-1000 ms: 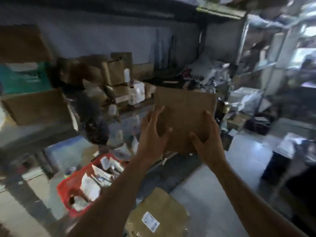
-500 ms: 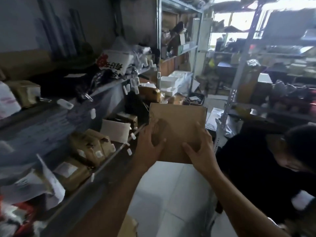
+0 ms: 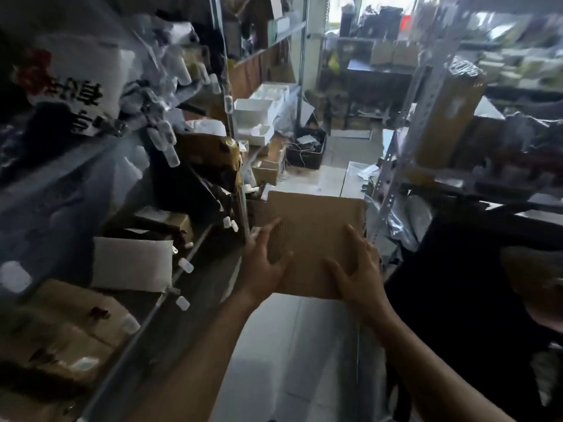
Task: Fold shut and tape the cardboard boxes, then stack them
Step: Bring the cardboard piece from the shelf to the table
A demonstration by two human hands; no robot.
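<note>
Cardboard box (image 3: 313, 239) is held in mid-air above the pale tiled floor (image 3: 292, 354), in the aisle between two shelving racks. Left hand (image 3: 263, 266) grips the box's left edge, thumb across the top face and fingers wrapped around the side. Right hand (image 3: 356, 269) grasps the near right corner, thumb spread on the top face. Top face appears flat and closed; no tape is discernible. Left shelving rack (image 3: 170, 300), loaded with parcels, runs close along the left forearm. Right metal rack upright (image 3: 393, 178) stands just beyond the box's far right corner. A person in dark clothing (image 3: 469, 300) occupies the right side of the aisle.
</note>
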